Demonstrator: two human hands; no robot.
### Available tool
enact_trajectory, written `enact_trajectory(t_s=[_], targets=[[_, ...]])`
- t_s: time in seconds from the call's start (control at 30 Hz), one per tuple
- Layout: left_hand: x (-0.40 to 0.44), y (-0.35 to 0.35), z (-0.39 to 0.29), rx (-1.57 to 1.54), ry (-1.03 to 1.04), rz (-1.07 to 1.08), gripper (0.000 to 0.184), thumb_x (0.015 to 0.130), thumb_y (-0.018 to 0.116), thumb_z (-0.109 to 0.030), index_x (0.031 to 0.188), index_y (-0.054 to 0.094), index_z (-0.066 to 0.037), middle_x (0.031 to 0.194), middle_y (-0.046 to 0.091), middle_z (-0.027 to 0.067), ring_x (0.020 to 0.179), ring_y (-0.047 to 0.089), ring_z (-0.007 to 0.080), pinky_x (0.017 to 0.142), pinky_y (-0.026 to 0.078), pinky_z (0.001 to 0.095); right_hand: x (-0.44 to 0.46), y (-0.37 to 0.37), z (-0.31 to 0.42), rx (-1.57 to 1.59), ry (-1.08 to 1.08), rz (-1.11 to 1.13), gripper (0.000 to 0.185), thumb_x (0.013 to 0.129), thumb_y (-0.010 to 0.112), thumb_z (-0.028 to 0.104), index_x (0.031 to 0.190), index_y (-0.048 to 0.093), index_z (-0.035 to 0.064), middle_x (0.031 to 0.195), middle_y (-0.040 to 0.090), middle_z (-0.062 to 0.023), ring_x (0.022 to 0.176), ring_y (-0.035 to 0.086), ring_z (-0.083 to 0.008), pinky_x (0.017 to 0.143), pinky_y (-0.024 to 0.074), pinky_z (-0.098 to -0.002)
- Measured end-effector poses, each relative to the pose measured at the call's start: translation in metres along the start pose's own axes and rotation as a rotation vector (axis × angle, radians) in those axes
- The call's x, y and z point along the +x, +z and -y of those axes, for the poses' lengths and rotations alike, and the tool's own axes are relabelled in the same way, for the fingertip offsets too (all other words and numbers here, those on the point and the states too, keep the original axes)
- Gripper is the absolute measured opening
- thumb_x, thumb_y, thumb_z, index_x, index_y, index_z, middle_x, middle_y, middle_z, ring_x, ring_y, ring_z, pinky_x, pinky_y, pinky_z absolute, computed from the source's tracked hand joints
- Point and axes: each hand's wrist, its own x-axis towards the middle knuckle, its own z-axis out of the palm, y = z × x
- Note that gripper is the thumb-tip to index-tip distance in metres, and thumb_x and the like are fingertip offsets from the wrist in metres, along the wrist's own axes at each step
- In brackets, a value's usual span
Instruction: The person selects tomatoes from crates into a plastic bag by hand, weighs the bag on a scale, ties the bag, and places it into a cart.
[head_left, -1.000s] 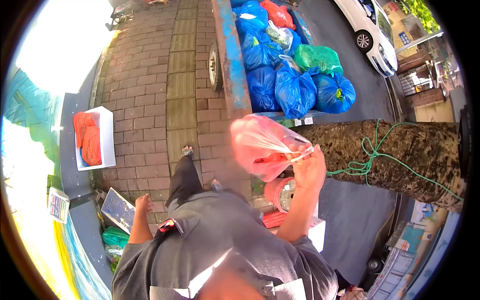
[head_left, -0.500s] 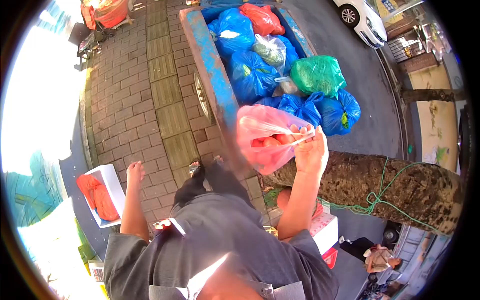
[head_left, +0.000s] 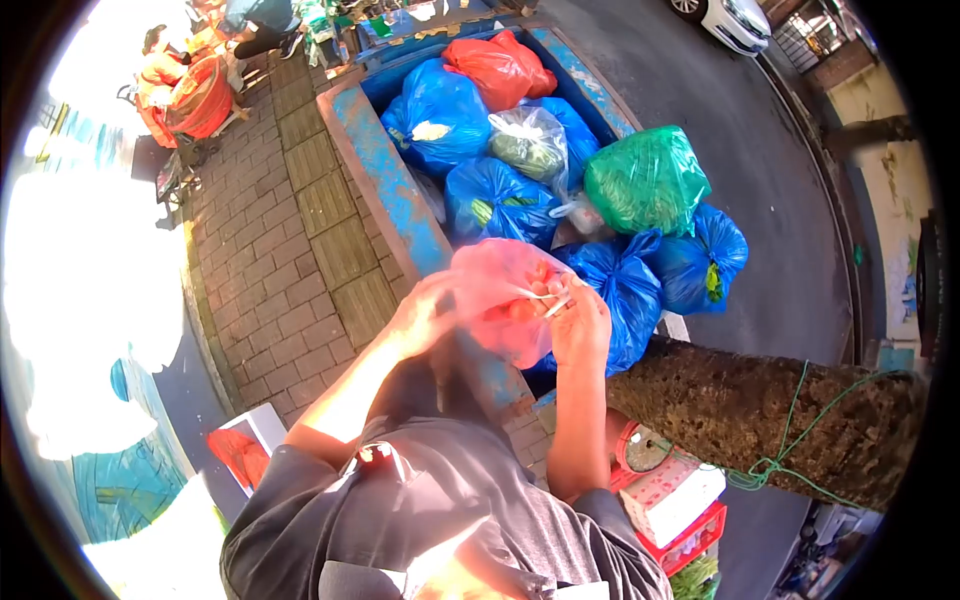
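Note:
My right hand [head_left: 581,325] grips the gathered top of a thin pink plastic bag [head_left: 500,285] with round red items inside. Against the bag's left side is my left hand [head_left: 425,315], its fingers partly hidden and blurred, so its hold is unclear. The bag hangs over the near edge of a blue, rusty cart [head_left: 400,215]. Inside the cart lie several tied blue bags [head_left: 436,118], a red bag [head_left: 500,68], a clear bag with greens [head_left: 530,145] and a green bag [head_left: 647,182].
A tree trunk [head_left: 770,410] wound with green string lies right of the cart. White box [head_left: 672,500] and red crate [head_left: 700,540] stand near my right arm. A person in orange [head_left: 160,75] is at the upper left; a white car [head_left: 735,22] is at the upper right.
My left hand has risen from my side to the pink bag. The bag has come closer to my body's middle, and the cart fills more of the view.

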Motion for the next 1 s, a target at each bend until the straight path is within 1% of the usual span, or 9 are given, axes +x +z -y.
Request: enact_trajectory(t_s=[0.1,0.23,0.33,0.43,0.53,0.7,0.83,0.93,1.0], targets=[[0.063,0.005,-0.042,0.108,0.111,0.256,0.080,0.077,0.080,-0.029,0.143,0.042,-0.004,0.146,0.044,0.0167,0.136,0.043,0.0329,0.114,0.032,0.0429,0.005,0.013,0.005,-0.111,0.018,-0.087,0.013,0.095,0.060,0.014,0.094,0.062,0.0012,0.081,0.066,-0.0069,0.081,0.071,-0.0270,0.069,0.0575,-0.0394],[0.125,0.039,-0.017,0.146,0.527,0.213,0.097,0.069,0.084,-0.035,0.146,0.036,-0.002,0.147,0.044,0.0172,0.136,0.042,0.0367,0.114,0.029,0.0484,0.016,0.028,0.003,-0.089,0.047,-0.188,0.011,0.094,0.062,0.012,0.092,0.062,0.0010,0.079,0.065,-0.0061,0.075,0.069,-0.0247,0.065,0.0565,-0.0358],[0.153,0.040,-0.013,0.098,0.493,0.339,0.094,0.065,0.084,-0.031,0.143,0.041,-0.004,0.145,0.045,0.0172,0.135,0.043,0.0359,0.111,0.032,0.0500,0.028,0.039,-0.002,-0.148,0.044,-0.141,0.012,0.093,0.063,0.012,0.093,0.062,-0.0002,0.080,0.065,-0.0067,0.071,0.066,-0.0211,0.063,0.0561,-0.0347],[0.172,0.035,-0.019,-0.072,0.640,0.391,0.050,0.075,0.075,-0.031,0.116,0.063,-0.004,0.124,0.060,0.0179,0.119,0.053,0.0380,0.102,0.042,0.0437,0.027,0.051,-0.002,-0.204,0.011,-0.234,0.018,0.091,0.065,0.014,0.095,0.064,-0.0035,0.081,0.065,-0.0079,0.070,0.061,-0.0167,0.064,0.0492,-0.0298],[0.182,0.046,-0.004,-0.107,0.587,0.565,0.064,0.068,0.082,-0.023,0.125,0.055,-0.010,0.123,0.059,0.0129,0.119,0.055,0.0334,0.107,0.039,0.0491,0.028,0.048,-0.005,-0.257,0.033,-0.296,0.020,0.091,0.065,0.013,0.098,0.066,-0.0049,0.078,0.065,-0.0072,0.070,0.059,-0.0151,0.065,0.0453,-0.0281],[0.195,0.064,0.007,0.004,0.517,0.632,0.054,0.070,0.080,-0.020,0.118,0.058,-0.011,0.111,0.062,0.0108,0.107,0.059,0.0334,0.102,0.044,0.0449,0.048,0.039,-0.011,-0.354,0.008,-0.375,0.019,0.092,0.061,0.013,0.097,0.067,-0.0046,0.075,0.063,-0.0062,0.069,0.057,-0.0144,0.065,0.0431,-0.0276],[0.199,0.054,-0.012,-0.091,0.710,0.452,0.050,0.071,0.079,-0.019,0.116,0.060,-0.010,0.108,0.061,0.0115,0.102,0.059,0.0332,0.098,0.046,0.0440,0.057,0.024,-0.016,-0.404,0.007,-0.403,0.017,0.094,0.059,0.012,0.092,0.065,-0.0027,0.075,0.063,-0.0067,0.070,0.060,-0.0158,0.067,0.0473,-0.0295],[0.203,0.026,-0.028,-0.047,0.467,0.780,0.048,0.073,0.077,-0.016,0.117,0.061,-0.009,0.107,0.061,0.0116,0.102,0.059,0.0340,0.098,0.045,0.0450,0.059,0.030,-0.010,-0.276,-0.012,-0.433,0.017,0.096,0.058,0.013,0.089,0.064,-0.0019,0.075,0.063,-0.0076,0.073,0.063,-0.0183,0.070,0.0513,-0.0318],[0.205,0.040,0.008,0.022,0.596,0.754,0.044,0.077,0.073,-0.013,0.119,0.061,-0.008,0.109,0.061,0.0123,0.102,0.058,0.0347,0.098,0.044,0.0444,0.061,0.028,-0.012,-0.232,-0.039,-0.413,0.017,0.096,0.059,0.013,0.091,0.064,-0.0023,0.078,0.064,-0.0081,0.076,0.065,-0.0204,0.073,0.0530,-0.0334]])
